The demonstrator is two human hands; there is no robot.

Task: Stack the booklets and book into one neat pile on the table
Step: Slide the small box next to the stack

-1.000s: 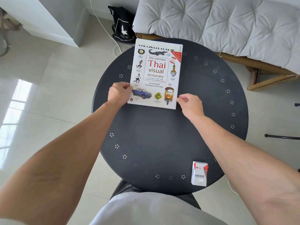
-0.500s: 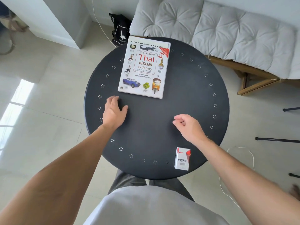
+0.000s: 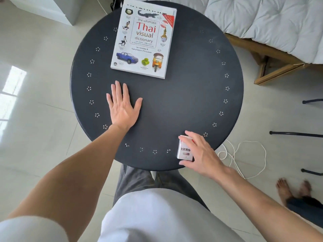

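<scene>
Here, a person is looking down from a head-worn camera at a round dark table (image 3: 183, 105) that is filling the middle of the frame. In the upper centre a white-covered book (image 3: 144, 41), titled as a Thai visual dictionary, is lying face up and slightly tilted, with the printed edge of a booklet (image 3: 148, 10) peeking out beyond its top side — so the pile appears to be sitting there already gathered, book on top. How many booklets are lying underneath cannot be told.

The left hand (image 3: 122, 107) is resting flat on the bare tabletop just below the book, fingers spread and holding nothing; it is probably lying there only for support, since it is not touching the pile. At the lower right of the table, near the rim, the right hand (image 3: 201, 154) is curling around a small white box (image 3: 185, 151) printed with the word VESS — thumb at its near end, fingers reaching over its far end and right side. This box is no part of the stack, so the hand is likely grasping it for some other purpose. To the right, a white cord (image 3: 244, 154) is looping across the pale floor.
</scene>
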